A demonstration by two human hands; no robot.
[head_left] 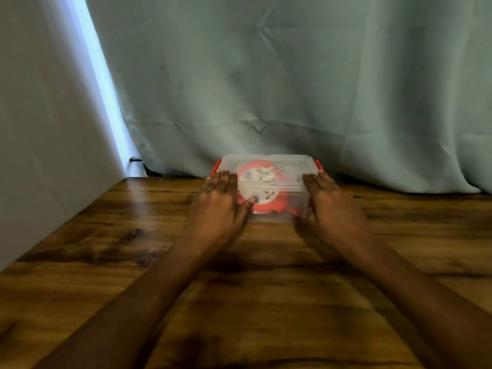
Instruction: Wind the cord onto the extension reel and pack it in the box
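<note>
a grey wall panel (48, 129) is seen along the left edge of the wooden desk (133, 262), and a pale green curtain (292, 75) is hung along the far edge. a small dark clamp-like piece (145, 166) is seen at the far left corner, too blurred to be identified. the left hand (222, 201) is laid flat against the left side of the clear plastic box (290, 166), with fingers straight and close together and the thumb stretched across the near front wall. the box is set at the middle of the far edge, just in front of the curtain, with its lid on and orange latches (216, 166) at both ends. the orange and white extension reel (262, 182) is seen inside it through the plastic. the right hand (326, 193) is pressed flat against the right side of the box, fingers straight and together.
</note>
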